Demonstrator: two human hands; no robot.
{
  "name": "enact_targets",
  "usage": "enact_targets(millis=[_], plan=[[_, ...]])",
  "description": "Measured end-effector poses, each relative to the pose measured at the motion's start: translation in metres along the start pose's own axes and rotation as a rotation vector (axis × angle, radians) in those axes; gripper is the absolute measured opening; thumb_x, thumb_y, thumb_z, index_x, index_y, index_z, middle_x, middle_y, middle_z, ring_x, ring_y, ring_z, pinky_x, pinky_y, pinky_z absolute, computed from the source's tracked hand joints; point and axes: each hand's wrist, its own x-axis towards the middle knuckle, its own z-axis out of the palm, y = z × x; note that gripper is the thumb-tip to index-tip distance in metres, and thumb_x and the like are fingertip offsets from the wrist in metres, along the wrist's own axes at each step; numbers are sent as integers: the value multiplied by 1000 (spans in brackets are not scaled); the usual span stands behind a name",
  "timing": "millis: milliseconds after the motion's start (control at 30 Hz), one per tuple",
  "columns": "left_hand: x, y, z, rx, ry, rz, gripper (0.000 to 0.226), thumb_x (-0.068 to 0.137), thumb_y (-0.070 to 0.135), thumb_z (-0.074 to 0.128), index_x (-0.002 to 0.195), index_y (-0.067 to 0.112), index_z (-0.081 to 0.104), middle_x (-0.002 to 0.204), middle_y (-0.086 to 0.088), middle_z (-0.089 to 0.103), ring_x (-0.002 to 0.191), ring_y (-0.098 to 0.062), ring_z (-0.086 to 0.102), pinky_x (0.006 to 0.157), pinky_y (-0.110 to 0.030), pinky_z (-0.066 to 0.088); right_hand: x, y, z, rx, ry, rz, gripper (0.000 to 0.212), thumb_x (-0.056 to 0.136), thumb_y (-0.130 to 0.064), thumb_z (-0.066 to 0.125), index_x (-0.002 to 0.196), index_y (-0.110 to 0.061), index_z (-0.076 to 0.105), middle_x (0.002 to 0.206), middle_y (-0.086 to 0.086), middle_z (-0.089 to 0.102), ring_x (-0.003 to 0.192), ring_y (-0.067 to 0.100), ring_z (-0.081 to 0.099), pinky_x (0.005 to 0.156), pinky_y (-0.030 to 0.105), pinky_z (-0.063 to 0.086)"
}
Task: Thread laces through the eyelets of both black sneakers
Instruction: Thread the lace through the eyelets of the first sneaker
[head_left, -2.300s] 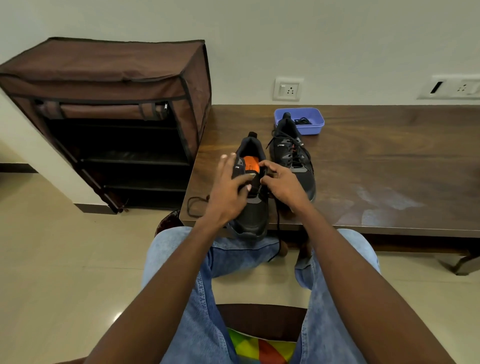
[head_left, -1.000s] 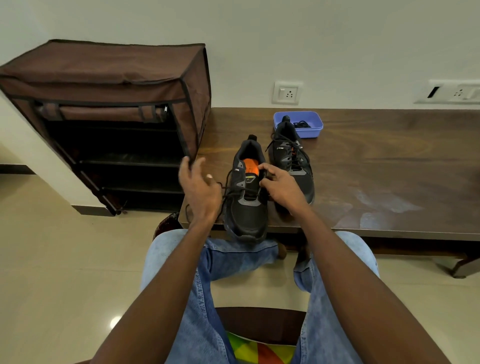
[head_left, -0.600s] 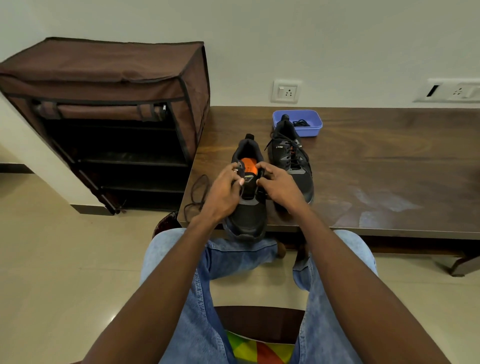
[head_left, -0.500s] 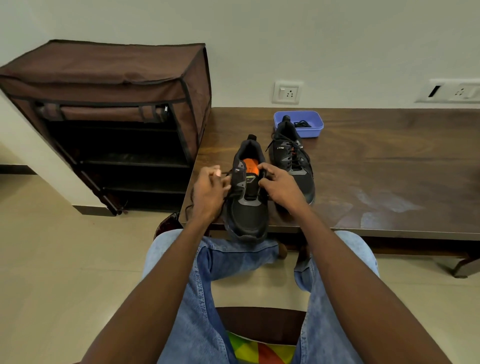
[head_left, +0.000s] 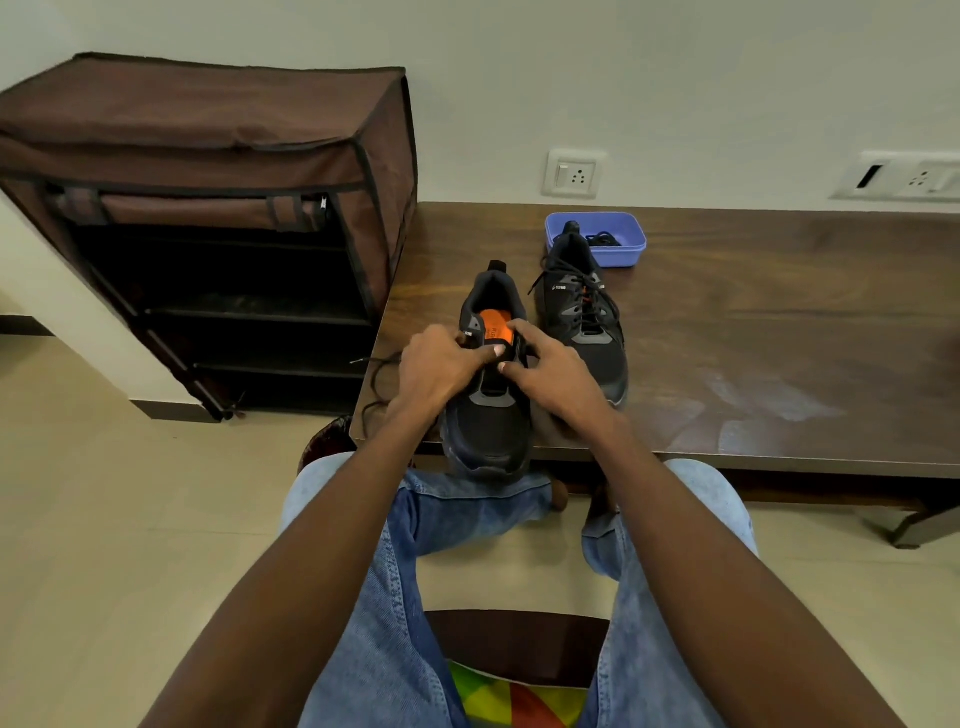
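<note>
A black sneaker (head_left: 491, 421) with an orange insole stands at the near edge of the wooden table (head_left: 753, 332), toe towards me. My left hand (head_left: 441, 366) and my right hand (head_left: 550, 374) meet over its eyelets, fingertips pinching at the black lace (head_left: 376, 382). The lace's loose end loops over the table's left edge. What the fingertips hold exactly is hidden between them. A second black sneaker (head_left: 584, 312), laced, stands just behind and to the right.
A blue plastic tub (head_left: 623, 244) holding a dark lace sits behind the laced sneaker near the wall. A brown fabric shoe rack (head_left: 218, 218) stands left of the table. My knees in jeans sit under the table edge.
My left hand swung out to the left pulling the lace, then came back over the sneaker's eyelets beside my right hand, which stayed on the shoe.
</note>
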Motion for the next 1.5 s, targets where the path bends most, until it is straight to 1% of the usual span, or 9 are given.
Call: enact_targets(millis=[300, 433, 567, 700, 900, 1033, 1133, 1300, 1500], plan=[[18, -48, -14, -449, -204, -21, 33, 89, 25, 71, 79, -6, 67, 71, -15, 67, 64, -22, 61, 61, -35, 52, 7, 0, -4, 91, 7, 10, 64, 83, -26, 45, 143, -47, 42, 120, -2, 68, 100, 21, 64, 94, 46, 52], [5, -48, -2, -524, -93, 98, 5, 87, 41, 73, 83, 40, 76, 87, 4, 77, 86, -15, 73, 81, -37, 58, 0, -2, 8, 84, 87, -45, 52, 94, -15, 46, 143, -32, 51, 120, 4, 64, 104, 21, 62, 91, 40, 53], [-5, -46, 10, -397, 42, 148, 24, 88, 56, 63, 107, 44, 71, 91, 14, 75, 90, -4, 70, 83, -35, 57, 0, -4, 27, -118, 102, -195, 36, 98, -19, 52, 132, -21, 64, 157, 16, 31, 148, 34, 23, 119, 54, 25], [-8, -45, 13, -307, 107, 128, 35, 89, 61, 59, 100, 31, 74, 81, 14, 73, 83, -4, 68, 80, -39, 56, -11, -12, 28, -207, 45, -147, 28, 99, -22, 60, 125, -23, 69, 167, 11, -4, 153, 27, -11, 123, 48, 7], [-7, -43, 13, -258, 120, 133, 39, 88, 62, 57, 96, 29, 75, 79, 12, 73, 81, -6, 67, 79, -40, 55, -10, -12, 38, -182, 138, -201, 6, 93, -6, 61, 94, -9, 67, 165, 17, 8, 150, 35, 11, 121, 46, 19], [-5, -41, 11, -263, 101, 126, 33, 89, 56, 61, 87, 27, 75, 72, 10, 71, 73, -7, 67, 71, -39, 56, -19, -14, 41, -199, 228, -284, 10, 96, 0, 45, 98, -8, 50, 152, 17, 40, 114, 38, 56, 81, 43, 46], [-3, -41, 10, -269, 93, 89, 32, 87, 54, 64, 84, 26, 76, 70, 10, 71, 73, -7, 67, 67, -32, 53, -19, -16, 30, 127, 410, -28, 13, 101, -7, 40, 98, -16, 49, 105, 7, 63, 93, 24, 62, 73, 38, 47], [-2, -34, 6, -277, 56, 47, 28, 87, 49, 68, 87, 23, 77, 72, 10, 73, 73, -5, 68, 65, -25, 53, -9, -7, 28, 838, 538, 409, 19, 90, 2, 52, 87, -17, 52, 93, 9, 63, 96, 28, 68, 89, 51, 56], [4, -31, -2, -217, -17, -54, 44, 82, 59, 70, 64, 18, 69, 63, 3, 70, 68, -17, 69, 65, -35, 57, -15, -9, 21, -69, 434, -320, 34, 95, -6, 57, 129, -10, 61, 153, 13, 37, 138, 24, 38, 109, 38, 39]])
